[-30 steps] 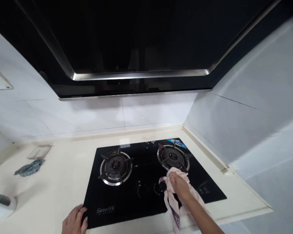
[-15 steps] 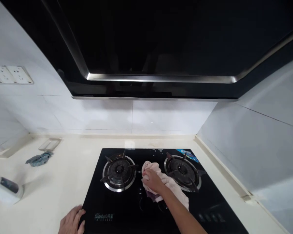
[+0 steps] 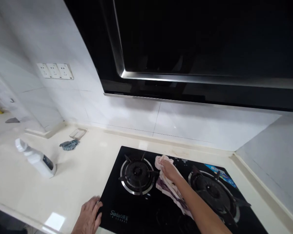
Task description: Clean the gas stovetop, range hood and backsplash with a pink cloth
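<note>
Cloth, pale pink with a purple patterned edge, is lying across the middle of the black hob, between the two burners, and the right hand is gripping it! The fingers are curling down over the bunched far end, closing on the fabric, while the rest is trailing beneath the forearm toward the front. The left burner is sitting just beside that bunch, its pan supports sticking up, and the right burner is showing on the other side, partly hidden by the arm. Over to the left hand: it is resting palm down, loosely open, holding nothing, its fingertips touching the hob's left edge near the front corner. Water drops are glistening along the back of the glass, and a blue sticker is brightening the far right corner. Out on the cream counter, a white bottle with a dark label is slanting in this wide view, a crumpled blue-grey rag is lying near the wall, and a clear tray is sitting just behind it. Three sockets are lining the tiles above, and the black hood is looming over everything, its metal trim gleaming
</note>
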A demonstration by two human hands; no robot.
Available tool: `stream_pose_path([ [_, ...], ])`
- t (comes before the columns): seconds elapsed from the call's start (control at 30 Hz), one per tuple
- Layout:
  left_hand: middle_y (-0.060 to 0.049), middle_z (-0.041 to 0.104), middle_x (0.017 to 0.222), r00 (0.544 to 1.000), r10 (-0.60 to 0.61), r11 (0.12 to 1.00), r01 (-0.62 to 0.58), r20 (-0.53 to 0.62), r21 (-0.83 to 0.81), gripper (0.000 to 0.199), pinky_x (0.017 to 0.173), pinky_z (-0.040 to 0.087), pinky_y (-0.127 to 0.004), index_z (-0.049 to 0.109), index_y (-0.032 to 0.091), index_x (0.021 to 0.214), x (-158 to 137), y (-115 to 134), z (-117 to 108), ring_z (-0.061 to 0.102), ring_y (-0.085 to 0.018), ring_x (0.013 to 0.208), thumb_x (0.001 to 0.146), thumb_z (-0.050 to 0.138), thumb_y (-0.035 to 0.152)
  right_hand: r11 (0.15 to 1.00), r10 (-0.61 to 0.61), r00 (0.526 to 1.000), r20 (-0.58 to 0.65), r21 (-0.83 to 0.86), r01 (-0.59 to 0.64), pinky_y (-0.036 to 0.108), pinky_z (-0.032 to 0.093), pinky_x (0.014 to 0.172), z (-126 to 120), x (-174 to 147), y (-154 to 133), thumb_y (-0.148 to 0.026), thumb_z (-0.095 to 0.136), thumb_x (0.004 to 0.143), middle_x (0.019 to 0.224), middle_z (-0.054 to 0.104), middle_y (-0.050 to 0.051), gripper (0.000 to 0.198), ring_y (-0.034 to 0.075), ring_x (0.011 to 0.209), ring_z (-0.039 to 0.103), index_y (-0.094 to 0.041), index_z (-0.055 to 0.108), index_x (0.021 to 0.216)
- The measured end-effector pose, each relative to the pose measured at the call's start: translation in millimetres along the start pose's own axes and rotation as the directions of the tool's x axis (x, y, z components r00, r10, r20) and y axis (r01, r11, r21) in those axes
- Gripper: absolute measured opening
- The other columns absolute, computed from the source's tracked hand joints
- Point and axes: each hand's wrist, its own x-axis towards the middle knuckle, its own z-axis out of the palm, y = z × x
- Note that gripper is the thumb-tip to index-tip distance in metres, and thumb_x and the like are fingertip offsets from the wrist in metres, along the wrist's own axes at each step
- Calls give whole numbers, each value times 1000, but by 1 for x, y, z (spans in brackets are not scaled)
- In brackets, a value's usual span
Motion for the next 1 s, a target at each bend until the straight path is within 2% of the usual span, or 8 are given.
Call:
stream_pose_path([
  [0.13,-6,66,124,1000,15,1000,-14,-15,7,27,94,52,-37,62,27,115,1,2,-3,61,-22,115,92,48,23,994,-100,981,166,57,92,35,46,99,3,61,-21,-13,45,84,109,71,10,31,21,106,63,-13,71,100],
  [0.27,-6,65,122,1000,16,1000,-16,-15,13,24,94,52,-37,61,26,114,3,4,-8,60,-22,116,93,48,25,992,-113,965,238,82,96,33,39,102,4,77,-36,-14,41,90,114,69,9,35,20,113,59,-11,71,107],
  [0.4,-7,65,119,1000,29,1000,-29,6,2,22,92,51,-38,60,25,112,5,5,-9,60,-23,115,94,46,25,999,-8,968,252,38,-1,40,37,105,-10,33,-26,-17,44,93,125,65,10,34,24,119,53,-17,68,117],
  [0.57,-9,63,121,999,1,1000,-1,42,-5,23,93,48,-41,60,23,111,4,3,-1,58,-25,117,94,45,25,976,211,950,232,-101,-192,48,38,98,-38,-70,-25,-34,53,92,127,60,16,30,33,119,51,-19,67,114],
  [0.63,-9,62,122,998,-11,1000,12,60,-10,23,94,47,-42,60,23,112,4,3,1,57,-26,118,94,46,24,960,256,941,224,-177,-219,51,37,98,-42,-102,-44,-39,59,89,124,61,15,31,34,117,51,-20,66,112],
  [0.7,-9,62,123,997,-22,1000,24,71,-18,23,94,47,-42,60,23,112,4,4,1,57,-26,118,94,46,23,953,249,940,232,-233,-194,53,35,99,-42,-120,-73,-34,60,87,122,62,13,28,34,115,51,-22,65,111],
  [0.87,-9,62,121,1000,-1,999,2,26,-45,23,92,47,-43,59,23,112,6,4,-2,58,-26,115,93,46,22,979,112,944,311,-195,-52,55,27,108,-32,-123,-156,-21,50,88,116,67,10,27,30,114,53,-24,67,109],
  [1.0,-9,62,120,1000,13,998,-13,-15,-56,22,92,47,-42,58,24,112,6,2,1,58,-26,114,92,48,22,985,-34,900,435,-135,103,56,28,108,-20,-126,-207,-22,55,83,122,66,15,33,32,116,54,-16,68,113],
])
